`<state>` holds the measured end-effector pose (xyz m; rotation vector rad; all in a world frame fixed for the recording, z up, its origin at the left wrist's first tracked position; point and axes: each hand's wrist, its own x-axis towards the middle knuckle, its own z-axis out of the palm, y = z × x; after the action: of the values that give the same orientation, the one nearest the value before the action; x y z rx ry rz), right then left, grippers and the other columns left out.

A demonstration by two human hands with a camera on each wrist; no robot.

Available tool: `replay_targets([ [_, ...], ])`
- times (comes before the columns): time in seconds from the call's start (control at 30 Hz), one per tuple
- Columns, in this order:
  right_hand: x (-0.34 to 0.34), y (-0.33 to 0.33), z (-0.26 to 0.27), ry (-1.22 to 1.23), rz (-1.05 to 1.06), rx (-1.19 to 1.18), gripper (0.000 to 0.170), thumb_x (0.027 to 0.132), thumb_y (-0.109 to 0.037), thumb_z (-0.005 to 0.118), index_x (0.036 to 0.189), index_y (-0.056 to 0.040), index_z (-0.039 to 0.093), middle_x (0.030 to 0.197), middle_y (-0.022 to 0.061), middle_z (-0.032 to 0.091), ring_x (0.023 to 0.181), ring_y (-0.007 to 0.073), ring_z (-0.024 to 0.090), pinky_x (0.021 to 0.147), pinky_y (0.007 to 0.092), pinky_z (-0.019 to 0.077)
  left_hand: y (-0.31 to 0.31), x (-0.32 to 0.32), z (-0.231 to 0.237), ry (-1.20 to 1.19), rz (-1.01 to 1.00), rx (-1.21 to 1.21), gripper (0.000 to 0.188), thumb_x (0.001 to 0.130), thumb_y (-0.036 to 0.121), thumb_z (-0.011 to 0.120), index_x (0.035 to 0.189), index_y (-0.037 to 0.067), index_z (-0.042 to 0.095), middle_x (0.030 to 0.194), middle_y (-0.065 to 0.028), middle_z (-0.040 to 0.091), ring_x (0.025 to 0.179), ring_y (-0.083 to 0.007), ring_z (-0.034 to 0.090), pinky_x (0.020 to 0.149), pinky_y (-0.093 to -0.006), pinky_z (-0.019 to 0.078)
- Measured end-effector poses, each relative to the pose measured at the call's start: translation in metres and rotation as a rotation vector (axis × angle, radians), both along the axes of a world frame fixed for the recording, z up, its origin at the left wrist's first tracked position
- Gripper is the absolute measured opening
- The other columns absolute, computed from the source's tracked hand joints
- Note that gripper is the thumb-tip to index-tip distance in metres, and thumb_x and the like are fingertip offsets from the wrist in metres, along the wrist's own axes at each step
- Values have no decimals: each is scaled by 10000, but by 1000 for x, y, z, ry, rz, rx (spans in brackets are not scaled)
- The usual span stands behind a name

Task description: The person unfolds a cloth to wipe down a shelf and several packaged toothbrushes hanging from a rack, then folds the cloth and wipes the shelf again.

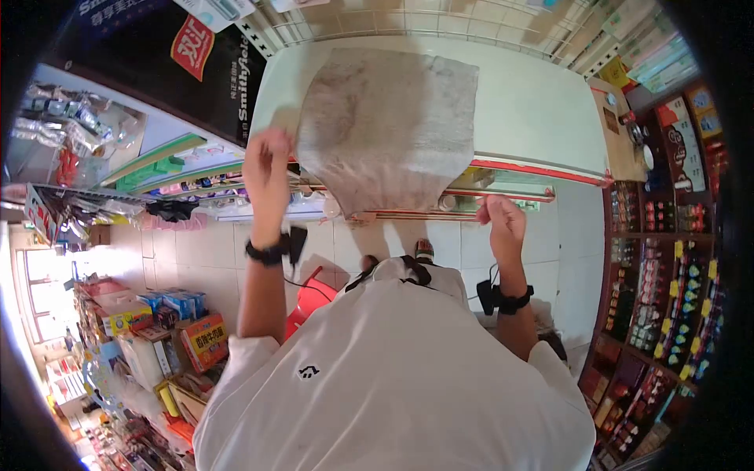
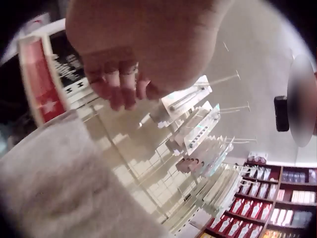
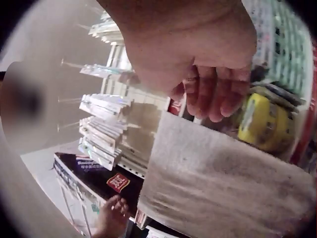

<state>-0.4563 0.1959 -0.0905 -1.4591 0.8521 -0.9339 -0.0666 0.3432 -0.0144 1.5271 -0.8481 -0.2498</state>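
A grey, stained cloth [image 1: 389,118] lies spread over the white counter [image 1: 522,110], its near part hanging past the front edge. My left hand [image 1: 269,169] is just left of the cloth, apart from it in the head view, with fingers loosely bent and nothing in them. In the left wrist view the same cloth [image 2: 69,183] shows below the curled fingers [image 2: 115,91]. To the right of the hanging part is my right hand [image 1: 504,222], also holding nothing. Its fingertips [image 3: 215,106] overlap the edge of the cloth [image 3: 223,178] in the right wrist view.
A black Smithfield box [image 1: 181,67] stands left of the counter. Behind it a wire rack [image 2: 143,163] carries hanging packets. Red-edged shelves [image 1: 514,169] sit under the counter top. Bottle shelves [image 1: 660,290] line the right side, and a red stool [image 1: 310,298] is on the floor.
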Motion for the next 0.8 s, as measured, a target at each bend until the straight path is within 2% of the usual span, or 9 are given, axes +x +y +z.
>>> replay_targets([
  [0.03, -8, 4, -22, 28, -19, 149, 236, 1056, -198, 611, 1025, 20, 695, 835, 34, 682, 796, 96, 645, 715, 260, 532, 20, -4, -23, 57, -78, -101, 122, 1033, 87, 622, 1107, -7, 599, 1022, -69, 660, 919, -140, 638, 882, -280, 507],
  [0.1, -17, 10, -38, 117, -53, 352, 195, 1026, -186, 658, 1080, -8, 715, 892, 39, 715, 838, 96, 674, 724, 262, 548, 51, -15, -66, 95, -67, 15, 130, 1012, 31, 634, 1131, 5, 592, 1087, -66, 637, 956, -119, 602, 858, -266, 493],
  [0.17, -10, 7, -44, 112, -19, 257, 180, 1004, -150, 682, 1116, -11, 706, 968, 45, 716, 899, 107, 675, 752, 270, 557, 70, -18, -96, 227, -39, 68, 151, 1002, 22, 641, 1142, 17, 585, 1127, -70, 635, 998, -115, 605, 895, -263, 488],
  [0.3, 23, -6, -28, 130, -4, -34, 298, 930, -45, 737, 1216, -24, 659, 1134, 65, 695, 1003, 129, 652, 823, 290, 561, 72, -8, -102, 171, 15, -80, 126, 1001, 24, 647, 1116, 16, 596, 1122, -66, 644, 997, -111, 612, 895, -259, 490],
  [0.43, 49, -14, -34, 30, 11, 16, 429, 894, -20, 745, 1299, -39, 605, 1168, 59, 675, 1059, 138, 643, 866, 294, 561, 50, -12, -56, 24, 86, -80, 64, 1006, 19, 633, 1056, 21, 593, 1008, -41, 645, 875, -111, 609, 828, -264, 505],
  [0.57, 49, -4, -93, 53, 105, 107, 507, 842, -10, 764, 1313, -38, 581, 1072, 44, 654, 1008, 141, 642, 858, 294, 559, 56, -12, -83, 61, -49, -127, 66, 1010, 14, 620, 1062, 29, 582, 946, -27, 629, 801, -103, 577, 777, -252, 488],
  [0.63, 45, -1, -134, 118, 115, 52, 544, 823, -89, 806, 1319, -43, 586, 1002, 43, 630, 936, 133, 628, 825, 300, 551, 60, -16, -144, 180, -68, -168, 127, 983, -14, 632, 1082, 36, 570, 954, -24, 614, 806, -99, 559, 745, -248, 470],
  [0.7, 44, 4, -160, 216, 126, 167, 560, 822, -111, 813, 1329, -41, 585, 991, 44, 628, 926, 139, 629, 812, 306, 549, 69, -10, -231, 243, -92, 108, 342, 887, -26, 712, 1173, 57, 544, 1066, -63, 609, 921, -143, 594, 782, -302, 524],
  [0.8, 42, 6, -200, 336, 157, 248, 605, 821, -145, 824, 1367, -56, 577, 959, 52, 628, 893, 155, 640, 786, 321, 551, 66, -40, -245, 547, -74, 326, 614, 873, 13, 753, 1428, 65, 496, 1246, -97, 581, 978, -189, 614, 910, -343, 526],
])
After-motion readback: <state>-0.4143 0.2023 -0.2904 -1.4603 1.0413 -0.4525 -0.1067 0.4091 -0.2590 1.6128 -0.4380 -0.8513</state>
